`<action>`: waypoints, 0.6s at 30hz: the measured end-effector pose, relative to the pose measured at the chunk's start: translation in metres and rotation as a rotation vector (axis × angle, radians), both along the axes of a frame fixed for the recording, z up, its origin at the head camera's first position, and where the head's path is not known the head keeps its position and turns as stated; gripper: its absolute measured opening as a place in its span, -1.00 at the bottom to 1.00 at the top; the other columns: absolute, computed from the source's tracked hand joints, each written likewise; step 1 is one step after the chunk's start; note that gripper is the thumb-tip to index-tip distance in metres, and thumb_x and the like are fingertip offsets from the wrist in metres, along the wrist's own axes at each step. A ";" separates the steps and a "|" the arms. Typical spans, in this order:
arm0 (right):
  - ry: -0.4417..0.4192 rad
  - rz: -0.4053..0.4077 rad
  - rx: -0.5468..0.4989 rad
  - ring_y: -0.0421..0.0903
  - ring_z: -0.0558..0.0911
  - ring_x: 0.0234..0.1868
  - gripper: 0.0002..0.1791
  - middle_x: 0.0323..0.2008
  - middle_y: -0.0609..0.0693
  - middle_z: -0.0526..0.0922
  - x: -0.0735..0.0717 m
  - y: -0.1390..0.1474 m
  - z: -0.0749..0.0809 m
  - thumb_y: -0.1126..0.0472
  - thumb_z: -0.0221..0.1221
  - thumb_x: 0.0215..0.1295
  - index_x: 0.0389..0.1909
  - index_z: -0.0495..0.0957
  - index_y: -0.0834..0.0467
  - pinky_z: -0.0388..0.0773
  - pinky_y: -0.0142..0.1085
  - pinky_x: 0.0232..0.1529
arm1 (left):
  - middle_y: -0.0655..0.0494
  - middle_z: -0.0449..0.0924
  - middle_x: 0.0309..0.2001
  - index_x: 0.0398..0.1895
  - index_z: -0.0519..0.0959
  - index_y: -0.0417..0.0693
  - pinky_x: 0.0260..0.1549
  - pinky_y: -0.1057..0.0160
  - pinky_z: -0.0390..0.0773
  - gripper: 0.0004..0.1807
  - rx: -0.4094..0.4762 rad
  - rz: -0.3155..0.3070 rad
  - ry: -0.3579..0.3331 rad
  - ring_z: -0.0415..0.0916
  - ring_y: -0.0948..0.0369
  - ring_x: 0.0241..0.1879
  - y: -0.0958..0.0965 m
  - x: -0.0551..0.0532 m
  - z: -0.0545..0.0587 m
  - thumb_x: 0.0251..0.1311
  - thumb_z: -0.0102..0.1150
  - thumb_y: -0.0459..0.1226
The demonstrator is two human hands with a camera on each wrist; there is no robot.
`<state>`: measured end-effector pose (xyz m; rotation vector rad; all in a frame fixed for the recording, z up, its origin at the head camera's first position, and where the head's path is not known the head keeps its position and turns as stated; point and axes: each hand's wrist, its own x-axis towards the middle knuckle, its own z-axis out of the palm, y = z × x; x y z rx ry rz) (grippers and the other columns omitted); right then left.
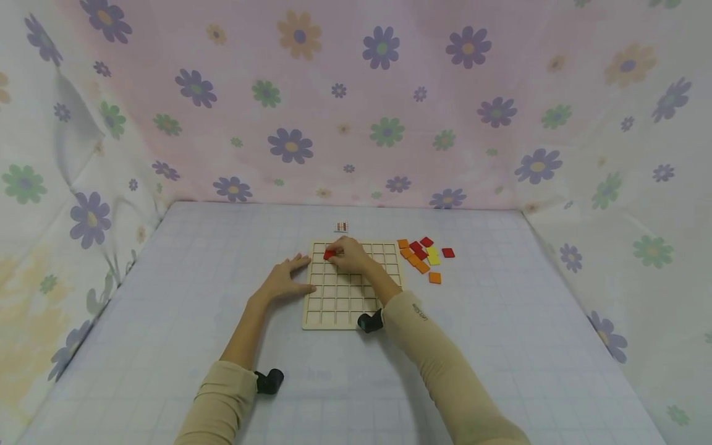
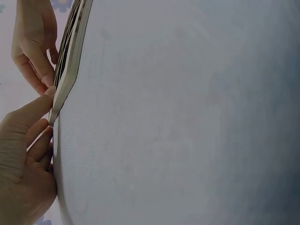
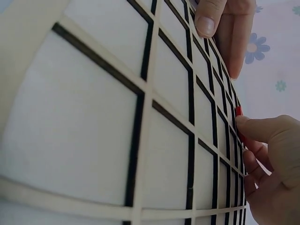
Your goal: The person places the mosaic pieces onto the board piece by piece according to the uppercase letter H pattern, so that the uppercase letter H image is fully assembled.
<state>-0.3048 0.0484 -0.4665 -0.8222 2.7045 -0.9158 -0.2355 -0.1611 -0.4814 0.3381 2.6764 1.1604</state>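
While the right hand [image 1: 351,256] pinches a red tile [image 1: 329,254] over the far-left part of the gridded board [image 1: 328,305], I watch the left hand [image 1: 280,281], thumb and fingers spread wide, touch the board's left edge. I judge the work barely begun: no other tile shows on the grid (some squares are blocked from me), and loose tiles [image 1: 415,261] lie right of it on the bench [image 1: 167,309]. Only the head view gives me those and the small card [image 1: 341,227]; the right wrist shows the pinch closer, while the left wrist hides the tile.
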 end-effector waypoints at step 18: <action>0.081 -0.084 -0.143 0.01 0.56 -0.11 -0.72 -0.18 0.10 0.62 0.005 0.001 -0.013 0.19 0.30 0.15 -0.17 0.67 0.27 0.53 -0.17 -0.02 | -0.24 0.06 0.40 0.34 0.29 -0.11 0.23 -0.37 -0.01 -0.13 -0.011 -0.019 0.038 -0.10 -0.40 0.33 -0.001 -0.002 -0.002 -0.07 0.38 -0.04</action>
